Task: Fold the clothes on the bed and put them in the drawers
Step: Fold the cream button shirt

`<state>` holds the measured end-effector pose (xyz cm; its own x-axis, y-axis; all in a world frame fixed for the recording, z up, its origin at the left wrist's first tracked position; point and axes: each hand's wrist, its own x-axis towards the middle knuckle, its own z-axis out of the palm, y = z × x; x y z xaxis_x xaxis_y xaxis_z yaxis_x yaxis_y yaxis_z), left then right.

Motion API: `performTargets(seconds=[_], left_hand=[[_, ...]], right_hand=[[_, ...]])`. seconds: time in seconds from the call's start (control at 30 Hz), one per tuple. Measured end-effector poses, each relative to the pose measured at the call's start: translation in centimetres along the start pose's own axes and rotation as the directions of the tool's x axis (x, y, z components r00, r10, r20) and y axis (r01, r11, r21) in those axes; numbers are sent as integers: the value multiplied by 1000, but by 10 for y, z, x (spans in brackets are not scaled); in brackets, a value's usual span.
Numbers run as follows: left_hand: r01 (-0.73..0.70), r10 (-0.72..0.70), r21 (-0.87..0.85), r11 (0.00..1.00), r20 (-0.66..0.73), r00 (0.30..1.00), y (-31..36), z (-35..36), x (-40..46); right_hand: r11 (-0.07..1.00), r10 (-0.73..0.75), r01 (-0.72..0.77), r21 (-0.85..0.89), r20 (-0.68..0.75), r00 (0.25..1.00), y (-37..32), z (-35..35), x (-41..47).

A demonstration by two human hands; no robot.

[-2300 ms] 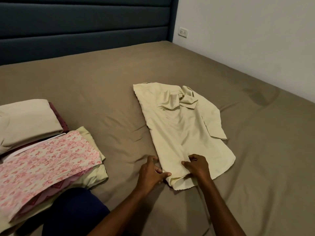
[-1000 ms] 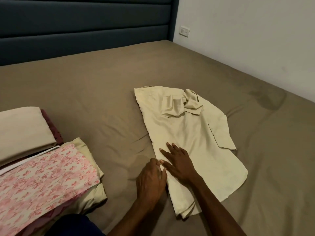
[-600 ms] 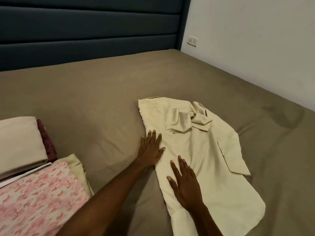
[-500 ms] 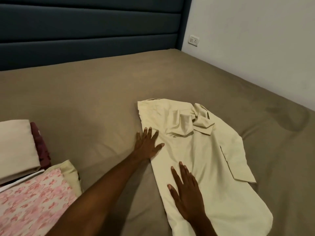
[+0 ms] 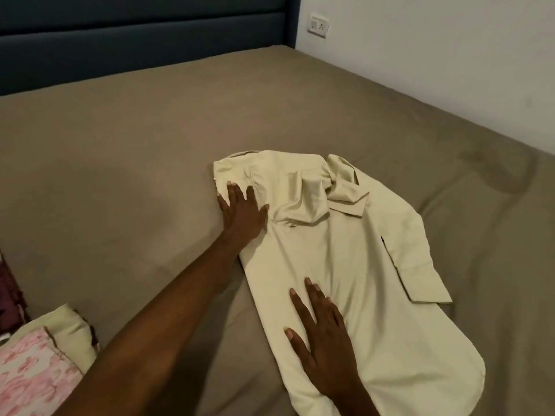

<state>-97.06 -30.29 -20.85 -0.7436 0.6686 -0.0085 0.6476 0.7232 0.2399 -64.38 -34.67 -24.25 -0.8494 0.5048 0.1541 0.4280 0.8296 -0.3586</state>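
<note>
Since a moment ago our left hand (image 5: 241,213) has slid further up the cream shirt (image 5: 345,265), so now it sits near the collar end, while the folded stack has mostly drifted out at the left edge. Going left to right: the pink floral fabric (image 5: 33,367) and a pale yellow-green piece (image 5: 70,328) peek in at the bottom left corner, with a sliver of maroon cloth (image 5: 7,283) above them. Then our left hand, fingers straight and spread, lies flat on the shirt's left edge, holding nothing. Our right hand (image 5: 326,343) is lower down, also flat with fingers stretched out, palm pressing the shirt's lower half. That shirt lies partly folded lengthwise on the brown bed sheet (image 5: 135,160), its sleeve (image 5: 417,265) lying along its right side. Over on the right there's a wall socket (image 5: 319,25).
</note>
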Motion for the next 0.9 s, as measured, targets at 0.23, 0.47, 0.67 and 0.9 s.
performTargets(seconds=[0.23, 0.47, 0.67, 0.9], left_hand=[[-70, 18, -319, 945, -164, 986, 1, 29, -166], [-195, 87, -381, 904, -283, 955, -13, 53, -190], [-197, 100, -368, 909, -267, 959, -12, 59, -187], [-215, 104, -400, 891, -281, 954, -14, 61, -188]], right_hand=[[994, 2, 1, 107, -27, 1000, -2, -10, -1], [809, 501, -298, 506, -332, 799, 39, -44, 95], [613, 787, -670, 418, -258, 560, 111, -69, 220], [324, 920, -422, 847, -177, 350, 120, -77, 245]])
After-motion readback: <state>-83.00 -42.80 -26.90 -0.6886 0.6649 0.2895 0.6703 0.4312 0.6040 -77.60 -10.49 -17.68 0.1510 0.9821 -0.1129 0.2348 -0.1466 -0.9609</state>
